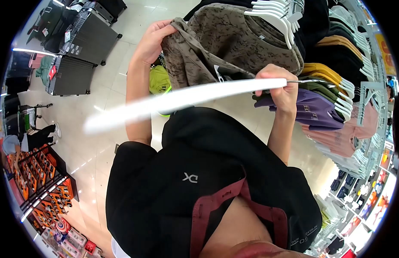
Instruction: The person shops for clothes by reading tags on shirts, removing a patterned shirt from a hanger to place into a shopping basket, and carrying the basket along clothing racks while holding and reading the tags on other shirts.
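Observation:
My left hand pinches the edge of a brown-olive shirt with a dark mottled pattern, its cloth bunched below my fingers. A small white mark shows on the fabric. In my right hand is a white clothes hanger, gripped near its metal hook. The hanger's far arm reaches left across my view and is blurred. Whether my right fingers also hold some of the cloth, I cannot tell. Just beyond hangs a similar mottled shirt on a white hanger.
On the right, a clothes rack holds yellow shirts, a purple shirt and pink shirts. Dark suitcases stand at the left. A lime-green item lies below my left forearm. A person stands near a display shelf.

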`<move>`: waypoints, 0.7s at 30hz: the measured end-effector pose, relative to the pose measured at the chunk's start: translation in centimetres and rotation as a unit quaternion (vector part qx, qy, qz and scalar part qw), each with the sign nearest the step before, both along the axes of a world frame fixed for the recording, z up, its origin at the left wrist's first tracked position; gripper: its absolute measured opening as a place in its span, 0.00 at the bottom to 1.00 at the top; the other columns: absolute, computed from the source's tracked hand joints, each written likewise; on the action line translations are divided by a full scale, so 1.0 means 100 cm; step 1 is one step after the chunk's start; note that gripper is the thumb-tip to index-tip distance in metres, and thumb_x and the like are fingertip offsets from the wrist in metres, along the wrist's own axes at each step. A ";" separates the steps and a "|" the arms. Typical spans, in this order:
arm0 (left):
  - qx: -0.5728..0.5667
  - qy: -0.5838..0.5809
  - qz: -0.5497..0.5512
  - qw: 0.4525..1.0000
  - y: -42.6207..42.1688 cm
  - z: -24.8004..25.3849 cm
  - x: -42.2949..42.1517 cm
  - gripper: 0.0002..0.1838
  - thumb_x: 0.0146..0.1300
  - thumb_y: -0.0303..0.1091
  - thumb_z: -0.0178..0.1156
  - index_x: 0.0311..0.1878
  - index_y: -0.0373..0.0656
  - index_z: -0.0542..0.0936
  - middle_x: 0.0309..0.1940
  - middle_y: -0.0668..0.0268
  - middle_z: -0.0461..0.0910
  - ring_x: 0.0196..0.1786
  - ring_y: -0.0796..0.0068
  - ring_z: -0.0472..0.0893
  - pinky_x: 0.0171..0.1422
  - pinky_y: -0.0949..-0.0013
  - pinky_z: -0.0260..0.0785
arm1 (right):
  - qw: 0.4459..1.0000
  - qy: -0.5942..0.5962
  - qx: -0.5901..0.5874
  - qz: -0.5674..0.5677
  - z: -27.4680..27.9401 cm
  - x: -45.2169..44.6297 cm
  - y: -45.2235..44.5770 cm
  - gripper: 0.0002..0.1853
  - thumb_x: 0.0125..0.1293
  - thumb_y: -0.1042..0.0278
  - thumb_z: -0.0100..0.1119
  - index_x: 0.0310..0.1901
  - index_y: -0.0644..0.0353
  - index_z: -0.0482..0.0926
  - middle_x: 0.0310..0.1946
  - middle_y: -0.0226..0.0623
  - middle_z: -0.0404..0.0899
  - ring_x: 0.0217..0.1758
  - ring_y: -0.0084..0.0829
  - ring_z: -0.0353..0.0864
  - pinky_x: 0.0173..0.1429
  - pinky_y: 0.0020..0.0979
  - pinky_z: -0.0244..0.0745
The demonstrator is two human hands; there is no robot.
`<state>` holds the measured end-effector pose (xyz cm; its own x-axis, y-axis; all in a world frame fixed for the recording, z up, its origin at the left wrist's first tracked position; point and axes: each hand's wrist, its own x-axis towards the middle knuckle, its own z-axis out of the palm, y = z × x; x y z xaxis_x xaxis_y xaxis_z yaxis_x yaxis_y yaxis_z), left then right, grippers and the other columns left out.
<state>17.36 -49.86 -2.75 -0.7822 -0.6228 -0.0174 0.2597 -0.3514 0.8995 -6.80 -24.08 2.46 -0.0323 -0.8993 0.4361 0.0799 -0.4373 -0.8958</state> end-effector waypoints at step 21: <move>-0.162 -0.107 0.163 0.967 0.017 0.050 0.008 0.11 0.67 0.27 0.49 0.46 0.35 0.80 0.38 0.66 0.84 0.38 0.80 0.81 0.46 0.75 0.74 | 0.968 0.109 0.074 0.215 0.065 0.026 -0.055 0.13 0.64 0.69 0.66 0.48 0.67 0.82 0.40 0.35 0.83 0.42 0.23 0.81 0.47 0.25 0.74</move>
